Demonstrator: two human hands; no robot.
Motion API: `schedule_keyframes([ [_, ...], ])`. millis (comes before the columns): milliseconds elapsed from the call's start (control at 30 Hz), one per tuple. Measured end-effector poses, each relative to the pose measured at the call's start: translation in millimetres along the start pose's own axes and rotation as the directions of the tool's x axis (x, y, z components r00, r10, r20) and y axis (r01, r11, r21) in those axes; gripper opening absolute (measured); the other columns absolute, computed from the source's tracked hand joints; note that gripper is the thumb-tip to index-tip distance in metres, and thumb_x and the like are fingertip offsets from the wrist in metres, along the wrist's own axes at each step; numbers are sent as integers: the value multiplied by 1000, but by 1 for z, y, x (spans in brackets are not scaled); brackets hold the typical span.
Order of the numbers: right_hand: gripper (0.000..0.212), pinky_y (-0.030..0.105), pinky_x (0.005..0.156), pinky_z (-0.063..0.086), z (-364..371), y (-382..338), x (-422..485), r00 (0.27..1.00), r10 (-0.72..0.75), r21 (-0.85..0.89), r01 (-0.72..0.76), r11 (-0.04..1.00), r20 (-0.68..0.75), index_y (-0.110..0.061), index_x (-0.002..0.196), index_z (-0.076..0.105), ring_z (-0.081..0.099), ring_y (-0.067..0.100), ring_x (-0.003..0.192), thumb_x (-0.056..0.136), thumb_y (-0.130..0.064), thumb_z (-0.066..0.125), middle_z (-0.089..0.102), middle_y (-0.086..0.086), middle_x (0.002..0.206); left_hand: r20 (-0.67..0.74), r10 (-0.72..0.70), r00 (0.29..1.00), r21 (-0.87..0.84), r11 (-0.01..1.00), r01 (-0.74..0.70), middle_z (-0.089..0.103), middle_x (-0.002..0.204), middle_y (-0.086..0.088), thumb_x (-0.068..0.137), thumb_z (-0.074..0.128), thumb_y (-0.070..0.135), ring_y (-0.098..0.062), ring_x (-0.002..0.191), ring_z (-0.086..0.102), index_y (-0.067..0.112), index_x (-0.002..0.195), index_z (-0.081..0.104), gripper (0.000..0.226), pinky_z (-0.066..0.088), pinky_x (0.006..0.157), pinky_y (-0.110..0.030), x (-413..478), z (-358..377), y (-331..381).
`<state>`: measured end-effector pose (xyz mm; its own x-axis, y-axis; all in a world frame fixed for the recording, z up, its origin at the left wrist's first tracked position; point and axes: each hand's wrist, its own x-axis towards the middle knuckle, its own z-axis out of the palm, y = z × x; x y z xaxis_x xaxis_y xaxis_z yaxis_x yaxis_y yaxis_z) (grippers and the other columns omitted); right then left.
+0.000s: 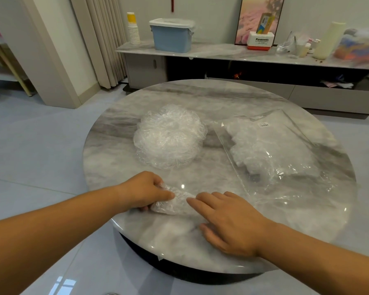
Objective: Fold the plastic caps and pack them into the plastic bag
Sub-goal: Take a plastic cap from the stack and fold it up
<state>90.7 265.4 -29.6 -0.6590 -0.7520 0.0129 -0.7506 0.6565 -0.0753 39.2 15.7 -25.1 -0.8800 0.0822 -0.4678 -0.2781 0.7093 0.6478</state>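
The folding step is in hand: the left hand [144,191] pinches one cap [173,204] near the table's [200,248] front edge, while the right hand [228,220] presses it with fingers spread flat. The unfolded pile [168,136] lies toward the table's middle, and the bag [273,154], already partly filled, to the pile's right. Next, the folded cap probably needs carrying to the bag's mouth.

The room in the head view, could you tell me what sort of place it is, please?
Probably a home living room: a round marble coffee table, a low media cabinet along the wall, and a framed picture leaning there.
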Motion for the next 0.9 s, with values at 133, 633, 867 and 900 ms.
schedule_keyframes([
  [133,41,39,83,46,-5,-10,5,994,73,6,-73,997,-85,-19,125,58,54,22,99,95,-41,41,56,0,124,6,37,999,-196,980,-35,60,71,-8,87,79,25,-22,57,59,10,84,59,25,57,60,-37,-1,1,-2],
  [633,45,31,98,32,7,-6,12,990,82,144,-98,985,111,-35,138,48,37,16,106,102,-55,30,37,-7,115,208,38,977,-698,705,121,65,75,-11,91,72,16,-20,65,67,11,89,57,16,59,61,-32,-15,12,21],
  [867,45,28,102,35,7,-3,-4,994,68,196,-85,977,89,-31,136,53,44,13,111,100,-50,34,50,-7,119,276,83,958,-754,637,162,73,116,-16,100,53,7,-34,102,73,1,123,60,25,61,85,-40,-18,23,35],
  [900,43,29,104,37,7,-3,-7,995,73,186,-85,979,72,-29,131,57,47,13,111,99,-48,36,54,-7,118,290,77,954,-755,630,179,72,119,-15,101,49,6,-36,103,72,1,125,60,27,61,87,-42,-19,24,35],
])
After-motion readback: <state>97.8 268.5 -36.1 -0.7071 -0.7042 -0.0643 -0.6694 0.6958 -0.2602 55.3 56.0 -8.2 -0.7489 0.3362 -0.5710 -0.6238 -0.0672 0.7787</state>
